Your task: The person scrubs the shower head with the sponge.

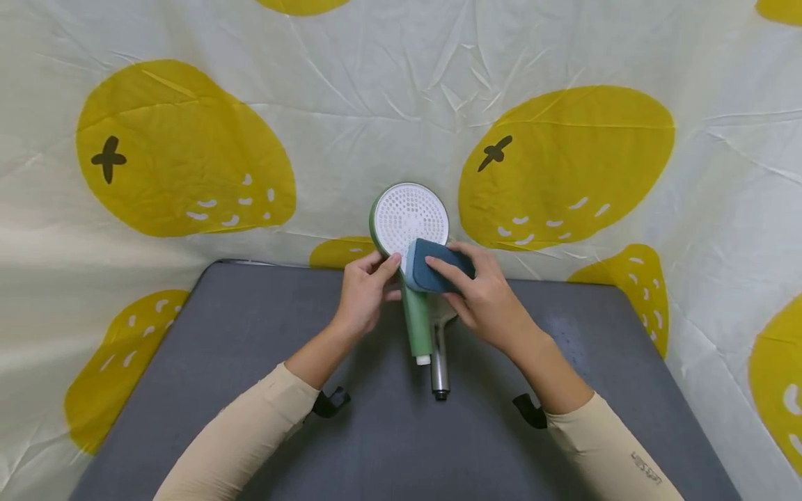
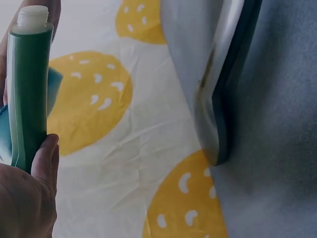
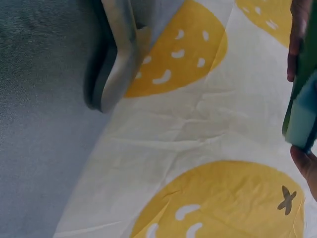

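Observation:
A green handheld shower head (image 1: 416,323) with a white perforated face (image 1: 410,212) is held up, face toward the head camera. My left hand (image 1: 363,289) grips its neck, thumb at the face's lower edge. In my right hand (image 1: 491,299) is a two-tone blue sponge (image 1: 443,267), pinched between thumb and fingers and touching the lower right of the face and the neck. The white threaded end (image 2: 32,16) of the handle shows in the left wrist view. The right wrist view catches the sponge's pale layer (image 3: 301,119) against the green body.
A silver shower head (image 1: 440,362) lies on the dark grey table (image 1: 263,334) below the hands, its head partly hidden. Behind the table hangs a pale cloth (image 1: 351,153) printed with yellow fruit. Black pieces (image 1: 332,402) sit by both wrists.

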`<state>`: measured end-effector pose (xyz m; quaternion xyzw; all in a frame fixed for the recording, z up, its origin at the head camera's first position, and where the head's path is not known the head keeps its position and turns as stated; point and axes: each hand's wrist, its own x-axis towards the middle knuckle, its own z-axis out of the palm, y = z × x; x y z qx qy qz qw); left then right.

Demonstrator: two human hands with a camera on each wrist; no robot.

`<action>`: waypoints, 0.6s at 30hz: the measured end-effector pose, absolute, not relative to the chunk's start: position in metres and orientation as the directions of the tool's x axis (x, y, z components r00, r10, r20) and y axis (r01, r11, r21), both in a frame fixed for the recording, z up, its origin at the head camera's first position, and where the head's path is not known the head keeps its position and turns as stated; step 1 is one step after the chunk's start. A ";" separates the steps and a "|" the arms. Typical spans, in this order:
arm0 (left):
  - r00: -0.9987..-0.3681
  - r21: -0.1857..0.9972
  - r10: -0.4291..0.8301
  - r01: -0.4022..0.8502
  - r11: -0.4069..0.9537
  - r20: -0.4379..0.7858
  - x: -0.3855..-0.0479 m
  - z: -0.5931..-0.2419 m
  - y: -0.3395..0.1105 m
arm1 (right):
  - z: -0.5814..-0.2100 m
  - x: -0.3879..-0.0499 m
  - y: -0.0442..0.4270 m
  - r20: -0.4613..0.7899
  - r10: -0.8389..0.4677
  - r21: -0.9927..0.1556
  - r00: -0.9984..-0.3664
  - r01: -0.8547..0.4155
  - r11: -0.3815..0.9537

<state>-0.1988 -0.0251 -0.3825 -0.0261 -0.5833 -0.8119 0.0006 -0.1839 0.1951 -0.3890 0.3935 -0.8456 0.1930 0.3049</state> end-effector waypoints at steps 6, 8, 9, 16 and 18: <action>-0.998 0.939 0.019 0.053 -0.340 0.063 -0.200 -0.385 -0.024 | -0.394 -0.177 0.199 0.629 -0.624 -0.074 -0.463 -0.835 0.545; -0.998 0.945 0.001 0.059 -0.323 0.063 -0.202 -0.387 -0.024 | -0.398 -0.169 0.200 0.595 -0.664 -0.071 -0.453 -0.852 0.518; -0.998 0.947 -0.007 0.062 -0.314 0.062 -0.203 -0.389 -0.024 | -0.401 -0.165 0.200 0.575 -0.684 -0.069 -0.449 -0.860 0.506; -0.999 0.956 -0.035 0.045 -0.290 0.036 -0.209 -0.395 -0.025 | -0.421 -0.133 0.201 0.491 -0.788 -0.009 -0.370 -0.907 0.420; -0.999 0.955 -0.043 0.040 -0.295 0.029 -0.210 -0.396 -0.026 | -0.422 -0.128 0.202 0.485 -0.800 -0.003 -0.354 -0.915 0.404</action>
